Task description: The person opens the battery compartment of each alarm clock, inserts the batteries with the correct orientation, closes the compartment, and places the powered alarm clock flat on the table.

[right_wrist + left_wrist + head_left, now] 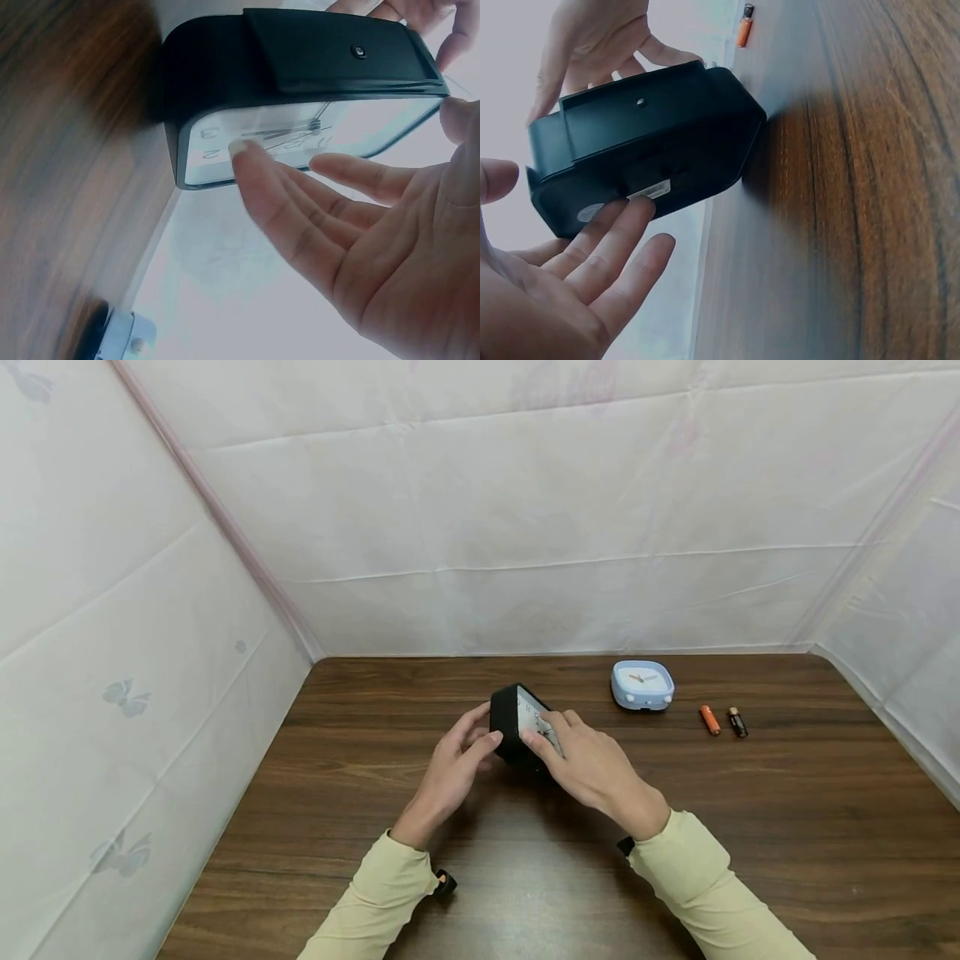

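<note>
A black alarm clock (506,720) with a white face is tilted on one edge, close over the table. My left hand (450,766) holds its left side, the thumb on the black casing and fingers at the back. In the left wrist view those fingers touch the clock's back (697,165) near a small white label (651,190). My right hand (596,764) rests its fairly straight, spread fingers against the face. Digits and hands show on the clock face (217,142) in the right wrist view, partly hidden behind these fingers.
Towards the back right of the wooden table (360,710) stands a light blue alarm clock (642,686). To its right lie two batteries, an orange one (710,720) and a black one (738,722). Pale cloth walls (480,527) border the table's back and sides.
</note>
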{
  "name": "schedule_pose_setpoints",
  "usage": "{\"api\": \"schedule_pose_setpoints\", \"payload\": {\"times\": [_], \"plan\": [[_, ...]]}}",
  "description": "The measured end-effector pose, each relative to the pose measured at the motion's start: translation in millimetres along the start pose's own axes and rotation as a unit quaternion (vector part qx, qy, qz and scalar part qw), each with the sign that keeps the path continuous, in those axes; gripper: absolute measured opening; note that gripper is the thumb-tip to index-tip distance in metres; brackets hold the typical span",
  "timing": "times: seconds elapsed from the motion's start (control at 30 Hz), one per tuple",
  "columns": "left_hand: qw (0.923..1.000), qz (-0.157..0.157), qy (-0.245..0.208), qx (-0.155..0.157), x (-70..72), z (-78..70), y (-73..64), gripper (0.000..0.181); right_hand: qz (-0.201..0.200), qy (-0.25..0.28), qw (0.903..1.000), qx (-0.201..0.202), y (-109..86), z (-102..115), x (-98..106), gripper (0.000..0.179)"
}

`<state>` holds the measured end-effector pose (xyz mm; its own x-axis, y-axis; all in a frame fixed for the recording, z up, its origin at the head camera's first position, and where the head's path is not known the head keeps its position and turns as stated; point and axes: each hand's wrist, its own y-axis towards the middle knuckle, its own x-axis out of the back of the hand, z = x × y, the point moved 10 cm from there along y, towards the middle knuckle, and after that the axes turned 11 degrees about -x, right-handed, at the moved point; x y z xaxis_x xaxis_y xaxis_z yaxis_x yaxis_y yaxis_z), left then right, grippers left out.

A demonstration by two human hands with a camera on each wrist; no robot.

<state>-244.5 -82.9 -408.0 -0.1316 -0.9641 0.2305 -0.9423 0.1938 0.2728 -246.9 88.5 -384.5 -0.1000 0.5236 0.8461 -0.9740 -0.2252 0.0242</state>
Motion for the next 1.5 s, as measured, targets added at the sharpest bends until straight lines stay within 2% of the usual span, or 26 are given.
{"api": "schedule_pose_setpoints", "payload": {"times": [0.13,0.33,0.53,0.73,0.8,1.03,1.2,1.37,1.5], "plan": [[0.9998,0.011,-0.016,-0.008,-3.6,-2.0,0.2,0.056,0.015,0.046,0.9987,-0.012,0.5,-2.7,-0.9,0.077],[0.9987,0.043,-0.017,-0.019,-14.8,-7.1,-0.5,0.055,0.027,0.122,0.9917,-0.031,1.1,-7.4,-0.9,0.079],[0.9986,0.047,-0.011,-0.021,-19.6,-6.8,-1.4,0.053,0.025,0.137,0.9893,-0.044,1.1,-9.5,-0.1,0.081],[0.9965,0.062,-0.055,-0.008,-26.6,3.6,-4.1,0.055,0.015,0.15,0.9877,-0.042,-0.6,-8.0,7.2,0.077],[0.9961,0.067,-0.056,0.0,-29.0,7.8,-5.1,0.055,0.016,0.157,0.9866,-0.041,-1.3,-7.1,8.6,0.074],[0.998,0.063,-0.001,0.005,-28.4,14.4,-4.4,0.049,0.031,0.18,0.9826,-0.03,-3.1,-3.3,8.6,0.068],[0.9962,0.063,0.049,0.037,-28.1,25.2,-5.4,0.051,0.018,0.169,0.9855,-0.002,-3.6,2.7,11.9,0.056],[0.9959,0.055,0.047,0.054,-27.3,30.1,-5.4,0.059,0.02,0.177,0.984,0.001,-3.0,2.3,11.7,0.053],[0.9958,0.05,0.045,0.061,-26.0,31.4,-5.5,0.066,0.012,0.178,0.9839,-0.018,-3.9,0.4,13.1,0.066]]}}
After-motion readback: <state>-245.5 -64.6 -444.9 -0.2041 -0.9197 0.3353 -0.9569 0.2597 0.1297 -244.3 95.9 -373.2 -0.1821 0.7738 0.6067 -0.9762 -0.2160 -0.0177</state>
